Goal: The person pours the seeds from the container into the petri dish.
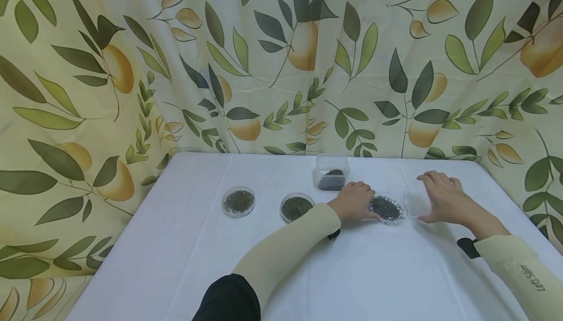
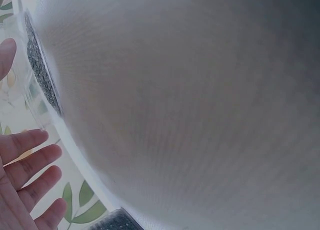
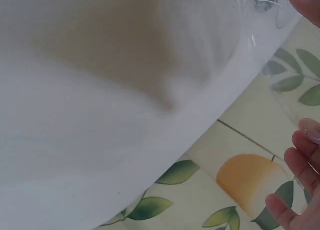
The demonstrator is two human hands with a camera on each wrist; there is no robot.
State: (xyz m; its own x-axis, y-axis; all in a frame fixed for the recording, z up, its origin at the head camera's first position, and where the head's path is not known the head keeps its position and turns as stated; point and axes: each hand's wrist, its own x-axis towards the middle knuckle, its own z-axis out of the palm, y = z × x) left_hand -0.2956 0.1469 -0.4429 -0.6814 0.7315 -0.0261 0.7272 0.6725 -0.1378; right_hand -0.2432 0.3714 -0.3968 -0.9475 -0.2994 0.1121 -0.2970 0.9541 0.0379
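Note:
My left hand (image 1: 354, 200) is at the left edge of a round clear petri dish (image 1: 388, 209) of dark granules, its thumb and fingertips close to the rim. In the left wrist view those fingers (image 2: 41, 162) are spread and relaxed. On the dish's right side, my right hand (image 1: 446, 201) holds a clear petri dish lid (image 1: 415, 199) by its edge, between thumb and fingers. The lid is tilted up, and its see-through wall is faint against the cloth. White specks ring the granules in the dish.
Two more petri dishes of dark granules, a middle one (image 1: 295, 206) and a left one (image 1: 238, 202), stand on the white-covered table (image 1: 198, 252). A clear square tub (image 1: 317, 177) with dark granules is behind the left hand. A leaf-patterned curtain (image 1: 281, 91) hangs behind.

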